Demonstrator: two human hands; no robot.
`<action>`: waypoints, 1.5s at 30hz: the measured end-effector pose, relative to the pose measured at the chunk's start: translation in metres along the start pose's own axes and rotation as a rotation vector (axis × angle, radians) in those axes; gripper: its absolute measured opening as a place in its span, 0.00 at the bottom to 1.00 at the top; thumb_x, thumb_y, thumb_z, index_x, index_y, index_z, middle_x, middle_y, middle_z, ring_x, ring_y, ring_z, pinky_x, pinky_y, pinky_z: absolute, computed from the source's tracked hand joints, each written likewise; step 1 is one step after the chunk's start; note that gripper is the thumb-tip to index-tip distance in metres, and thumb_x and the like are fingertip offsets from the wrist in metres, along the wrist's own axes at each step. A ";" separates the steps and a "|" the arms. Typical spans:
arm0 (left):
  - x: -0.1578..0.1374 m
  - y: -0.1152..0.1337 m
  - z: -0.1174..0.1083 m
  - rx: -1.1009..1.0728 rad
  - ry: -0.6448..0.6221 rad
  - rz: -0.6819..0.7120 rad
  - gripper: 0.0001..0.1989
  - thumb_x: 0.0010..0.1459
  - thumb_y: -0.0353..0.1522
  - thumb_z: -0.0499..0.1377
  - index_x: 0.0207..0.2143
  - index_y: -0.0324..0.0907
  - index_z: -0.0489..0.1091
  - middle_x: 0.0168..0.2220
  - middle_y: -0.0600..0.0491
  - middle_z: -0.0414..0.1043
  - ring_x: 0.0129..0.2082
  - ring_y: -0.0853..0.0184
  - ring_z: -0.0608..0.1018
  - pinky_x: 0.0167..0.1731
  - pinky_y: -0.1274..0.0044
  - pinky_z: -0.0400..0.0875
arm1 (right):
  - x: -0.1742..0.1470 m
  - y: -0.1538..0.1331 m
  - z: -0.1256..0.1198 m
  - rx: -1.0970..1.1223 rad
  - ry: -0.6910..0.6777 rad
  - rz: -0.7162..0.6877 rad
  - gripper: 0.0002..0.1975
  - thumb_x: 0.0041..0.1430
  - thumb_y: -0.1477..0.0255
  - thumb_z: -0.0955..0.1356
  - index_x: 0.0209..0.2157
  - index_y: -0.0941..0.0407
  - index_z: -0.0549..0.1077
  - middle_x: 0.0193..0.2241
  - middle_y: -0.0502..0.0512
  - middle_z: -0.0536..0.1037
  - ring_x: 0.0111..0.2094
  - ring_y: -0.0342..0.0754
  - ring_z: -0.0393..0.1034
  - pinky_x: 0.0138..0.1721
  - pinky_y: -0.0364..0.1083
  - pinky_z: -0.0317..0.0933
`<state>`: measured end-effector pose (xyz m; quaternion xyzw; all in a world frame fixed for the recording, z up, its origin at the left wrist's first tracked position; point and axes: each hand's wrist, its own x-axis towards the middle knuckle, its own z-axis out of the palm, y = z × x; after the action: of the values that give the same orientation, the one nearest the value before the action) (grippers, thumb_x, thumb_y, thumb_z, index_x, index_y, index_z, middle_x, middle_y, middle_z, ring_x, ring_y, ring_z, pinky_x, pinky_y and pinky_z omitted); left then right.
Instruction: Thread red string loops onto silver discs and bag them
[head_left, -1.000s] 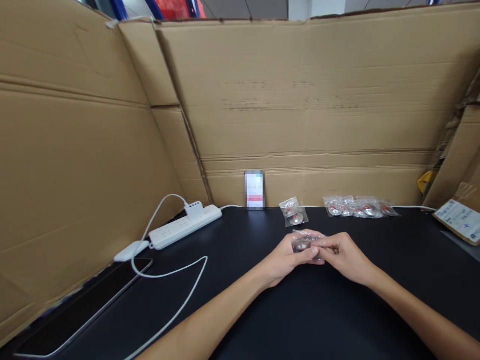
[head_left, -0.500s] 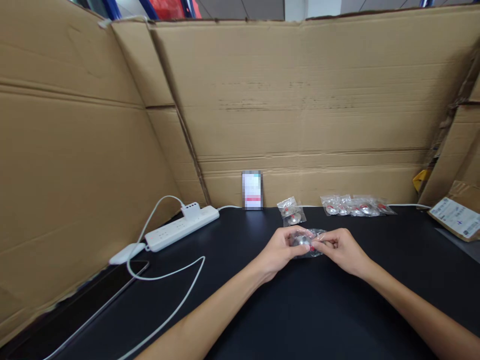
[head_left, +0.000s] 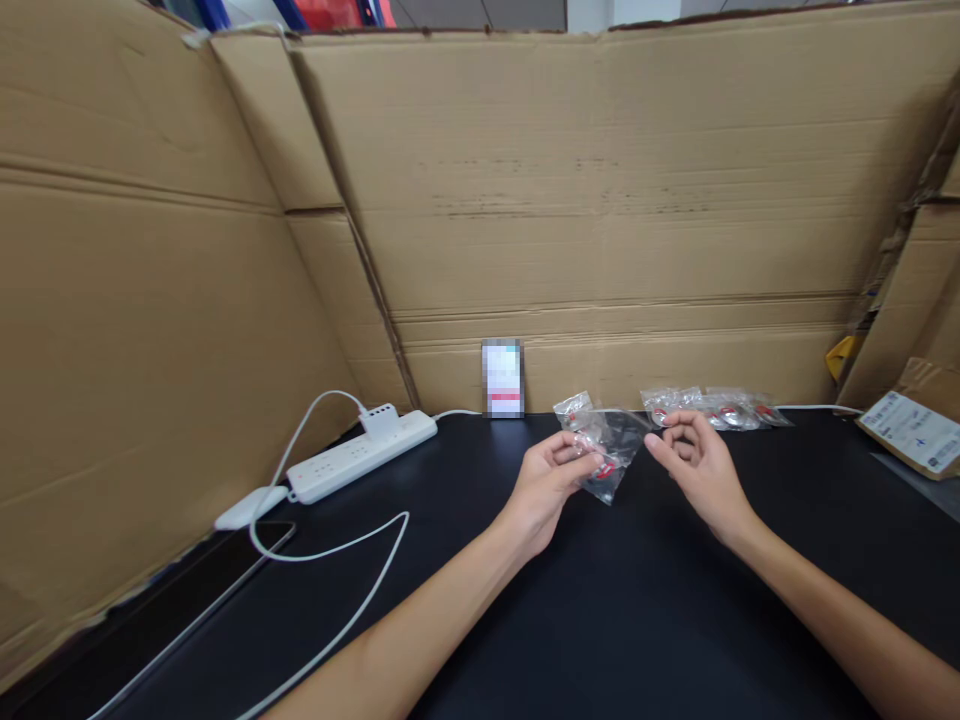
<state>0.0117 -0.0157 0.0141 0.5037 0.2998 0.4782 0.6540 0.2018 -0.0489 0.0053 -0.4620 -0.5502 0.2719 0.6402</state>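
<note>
My left hand point(head_left: 551, 475) is closed, pinching a clear plastic bag point(head_left: 619, 445) between thumb and fingers. A small red piece point(head_left: 604, 469) shows through the bag beside the thumb; whether it is inside or behind the plastic I cannot tell. The bag hangs raised above the black table point(head_left: 600, 620), its upper right corner close to my right hand point(head_left: 697, 470). That hand's fingers are bent, with thumb and forefinger apart and nothing visible between them. Partly hidden behind the held bag lies another small clear packet point(head_left: 574, 408).
Along the back lie several clear packets point(head_left: 727, 412) with silver discs and red bits. A phone point(head_left: 503, 380) leans on the cardboard wall point(head_left: 562, 250). At left are a white power strip point(head_left: 360, 458) and a looping cable point(head_left: 375, 585); at right, a labelled parcel point(head_left: 911, 430).
The bag has risen off the table and spread out in my left hand. My right hand has let go of it and moved slightly up and right, its fingers parting.
</note>
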 end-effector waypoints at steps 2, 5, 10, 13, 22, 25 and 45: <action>-0.001 0.001 0.000 -0.022 -0.020 0.027 0.13 0.47 0.30 0.70 0.31 0.38 0.69 0.35 0.50 0.77 0.35 0.66 0.78 0.35 0.77 0.70 | -0.001 0.002 0.002 0.056 -0.050 0.037 0.23 0.48 0.59 0.75 0.41 0.55 0.68 0.33 0.50 0.70 0.25 0.41 0.64 0.26 0.41 0.62; -0.001 0.001 0.000 -0.006 -0.097 0.011 0.14 0.46 0.31 0.70 0.32 0.39 0.68 0.37 0.49 0.77 0.37 0.65 0.78 0.37 0.76 0.70 | -0.003 0.005 0.004 0.047 -0.229 0.052 0.18 0.51 0.58 0.73 0.37 0.56 0.71 0.33 0.54 0.74 0.29 0.44 0.69 0.30 0.44 0.66; 0.001 -0.002 -0.001 0.208 -0.180 0.025 0.14 0.51 0.38 0.68 0.35 0.37 0.74 0.33 0.48 0.78 0.33 0.66 0.78 0.37 0.76 0.69 | -0.004 0.005 0.002 -0.052 -0.328 -0.018 0.17 0.58 0.57 0.68 0.28 0.57 0.75 0.23 0.52 0.74 0.26 0.46 0.70 0.31 0.45 0.66; 0.001 0.000 -0.002 0.322 -0.188 0.082 0.16 0.55 0.42 0.63 0.32 0.36 0.77 0.33 0.45 0.78 0.34 0.64 0.78 0.36 0.75 0.69 | -0.003 0.005 0.000 -0.050 -0.320 -0.016 0.16 0.59 0.58 0.68 0.28 0.57 0.75 0.20 0.51 0.73 0.23 0.44 0.69 0.28 0.44 0.65; 0.006 0.007 -0.009 0.451 -0.281 0.183 0.15 0.58 0.40 0.61 0.40 0.37 0.76 0.35 0.44 0.79 0.36 0.60 0.79 0.39 0.70 0.73 | -0.004 0.008 0.000 0.035 -0.255 -0.010 0.13 0.55 0.63 0.72 0.39 0.55 0.79 0.29 0.55 0.80 0.25 0.47 0.72 0.29 0.47 0.68; 0.009 0.008 -0.013 0.441 -0.239 0.215 0.14 0.57 0.37 0.62 0.40 0.36 0.74 0.32 0.46 0.78 0.29 0.62 0.79 0.35 0.69 0.75 | -0.003 0.007 -0.001 0.024 -0.247 -0.024 0.12 0.56 0.65 0.71 0.40 0.55 0.80 0.28 0.54 0.79 0.23 0.45 0.70 0.25 0.45 0.65; 0.002 0.005 -0.005 0.560 -0.256 0.275 0.09 0.58 0.36 0.60 0.33 0.38 0.71 0.30 0.53 0.71 0.29 0.69 0.74 0.31 0.78 0.71 | -0.006 0.010 0.003 -0.122 -0.323 -0.071 0.10 0.57 0.65 0.70 0.37 0.56 0.73 0.30 0.53 0.76 0.31 0.47 0.71 0.34 0.45 0.66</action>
<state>0.0062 -0.0123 0.0179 0.7553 0.2643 0.3941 0.4520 0.1989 -0.0492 -0.0063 -0.4304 -0.6775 0.2859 0.5235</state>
